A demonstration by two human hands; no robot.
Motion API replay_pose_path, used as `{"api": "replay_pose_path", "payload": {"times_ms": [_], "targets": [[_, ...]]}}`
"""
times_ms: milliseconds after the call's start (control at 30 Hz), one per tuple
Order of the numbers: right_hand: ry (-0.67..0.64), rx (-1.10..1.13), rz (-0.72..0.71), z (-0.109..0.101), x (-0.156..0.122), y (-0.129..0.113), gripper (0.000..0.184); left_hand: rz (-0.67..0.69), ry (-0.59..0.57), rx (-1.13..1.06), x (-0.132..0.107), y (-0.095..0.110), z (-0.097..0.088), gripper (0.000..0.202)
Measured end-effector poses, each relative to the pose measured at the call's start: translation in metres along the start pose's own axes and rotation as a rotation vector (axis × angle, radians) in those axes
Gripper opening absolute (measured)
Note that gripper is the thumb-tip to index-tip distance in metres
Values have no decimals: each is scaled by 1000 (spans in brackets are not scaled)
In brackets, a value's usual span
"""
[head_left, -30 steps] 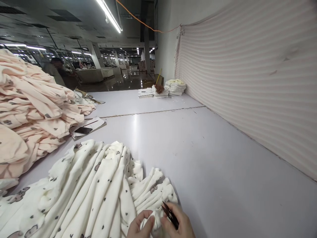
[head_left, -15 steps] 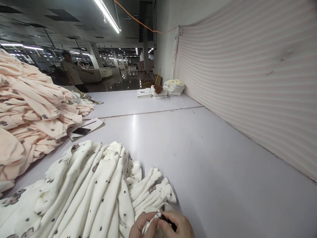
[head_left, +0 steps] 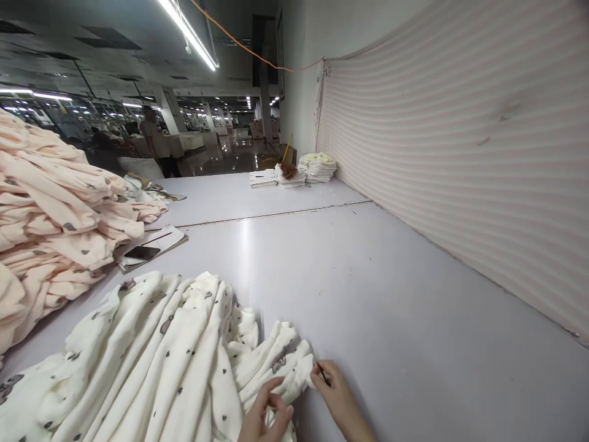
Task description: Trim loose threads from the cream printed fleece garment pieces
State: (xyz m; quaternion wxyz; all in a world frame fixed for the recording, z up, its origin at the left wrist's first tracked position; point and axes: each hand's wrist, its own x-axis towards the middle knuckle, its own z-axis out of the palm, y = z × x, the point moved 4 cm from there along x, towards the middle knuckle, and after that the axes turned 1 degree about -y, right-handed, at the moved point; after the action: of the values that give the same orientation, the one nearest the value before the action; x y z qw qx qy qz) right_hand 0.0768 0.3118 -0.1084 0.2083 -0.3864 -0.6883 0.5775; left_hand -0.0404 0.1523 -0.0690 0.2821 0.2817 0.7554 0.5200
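White garments (head_left: 184, 350) with small dark heart-like marks and greyish-pink animal prints lie heaped in front of me. My right hand (head_left: 334, 390) is closed around small dark thread snips (head_left: 324, 372), their thin tip pointing up and away. Its fingertips are at the right edge of a gathered white piece; whether they also pinch the cloth I cannot tell. Lower and to the left, my left hand (head_left: 267, 411) hovers by the same cloth, thumb and fingers apart. Some white fabric shows behind its fingers.
A tall pile of peach garments (head_left: 59, 209) stands at left. Beside it a dark phone (head_left: 142, 252) rests on papers (head_left: 170, 238). Folded white stacks (head_left: 317, 169) sit at the table's far end. A striped cloth (head_left: 437, 153) hangs along the right; a person (head_left: 156, 138) stands in the background.
My hands, together at a bit of white cloth before, have separated. The right has moved up and right with the snips; the left has loosened its pinch. The view has shifted slightly.
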Motion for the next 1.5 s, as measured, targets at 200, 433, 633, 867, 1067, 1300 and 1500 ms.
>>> {"api": "replay_pose_path", "payload": {"times_ms": [200, 433, 633, 867, 1067, 1300, 1500], "targets": [[-105, 185, -41, 17, -16, 2, 28, -102, -197, 136, 34, -1, 36, 29], [-37, 12, -86, -6, -25, -9, 33, 51, -71, 247, 17, 3, 29, 3], [-81, -121, -172, -2, -32, -50, 11, 173, 75, 301, -4, 13, 10, 8], [-210, -311, -227, -26, -57, -89, 25, 276, 115, 311, -9, 22, 4, 10], [-270, -423, -252, -20, -63, -114, 22, 305, 117, 312, -13, 24, 3, 11], [-244, -351, -223, -22, -62, -111, 26, 325, 127, 315, -14, 25, 1, 14], [-269, -406, -240, -17, -62, -117, 18, 332, 143, 318, -16, 28, 2, 16]]}}
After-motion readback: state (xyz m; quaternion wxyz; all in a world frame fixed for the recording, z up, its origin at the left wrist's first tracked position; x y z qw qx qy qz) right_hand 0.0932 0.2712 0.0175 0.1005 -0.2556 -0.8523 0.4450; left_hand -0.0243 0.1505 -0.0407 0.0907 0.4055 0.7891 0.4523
